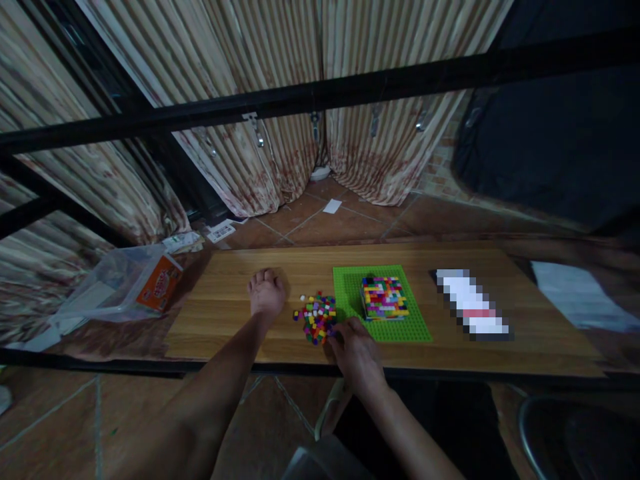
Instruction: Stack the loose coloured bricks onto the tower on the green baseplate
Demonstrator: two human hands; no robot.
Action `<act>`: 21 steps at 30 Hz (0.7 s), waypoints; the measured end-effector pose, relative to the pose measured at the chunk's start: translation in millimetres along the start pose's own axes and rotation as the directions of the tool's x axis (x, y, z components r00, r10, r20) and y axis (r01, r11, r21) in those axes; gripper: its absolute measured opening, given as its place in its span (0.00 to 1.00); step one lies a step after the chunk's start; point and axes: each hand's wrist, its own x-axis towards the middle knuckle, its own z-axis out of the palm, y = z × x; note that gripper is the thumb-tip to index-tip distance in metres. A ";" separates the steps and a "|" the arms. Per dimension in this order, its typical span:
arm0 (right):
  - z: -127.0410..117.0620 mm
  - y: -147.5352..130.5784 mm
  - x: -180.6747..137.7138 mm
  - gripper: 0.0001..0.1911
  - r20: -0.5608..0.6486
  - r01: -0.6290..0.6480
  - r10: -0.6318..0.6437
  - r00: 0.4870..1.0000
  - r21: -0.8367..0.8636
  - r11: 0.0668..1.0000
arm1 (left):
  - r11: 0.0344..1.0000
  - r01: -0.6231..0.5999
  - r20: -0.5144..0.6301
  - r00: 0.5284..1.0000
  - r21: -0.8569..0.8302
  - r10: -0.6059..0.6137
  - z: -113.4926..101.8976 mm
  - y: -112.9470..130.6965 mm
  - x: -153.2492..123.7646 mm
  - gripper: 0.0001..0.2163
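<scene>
A green baseplate (350, 283) lies on the wooden table (225, 313) with a block of multicoloured small bricks (383, 298) built on it. A loose pile of coloured bricks (317, 317) sits just left of the plate. My left hand (267, 293) rests on the table left of the pile, fingers curled into a loose fist, nothing visible in it. My right hand (354, 348) is at the pile's right edge, by the plate's near corner, fingers bent down onto the bricks; what they pinch is hidden.
A clear plastic bag with an orange box (159, 283) lies off the table's left end. A flat object with a blurred face (473, 305) lies right of the plate. Black frame bars (320, 97) cross overhead. Curtains hang behind.
</scene>
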 end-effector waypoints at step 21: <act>-40.5 53.4 -36.3 0.12 -0.124 -0.212 0.404 0.906 0.692 0.690 | 0.999 -0.046 0.001 0.999 0.018 0.046 -4.2 -4.2 4.7 0.19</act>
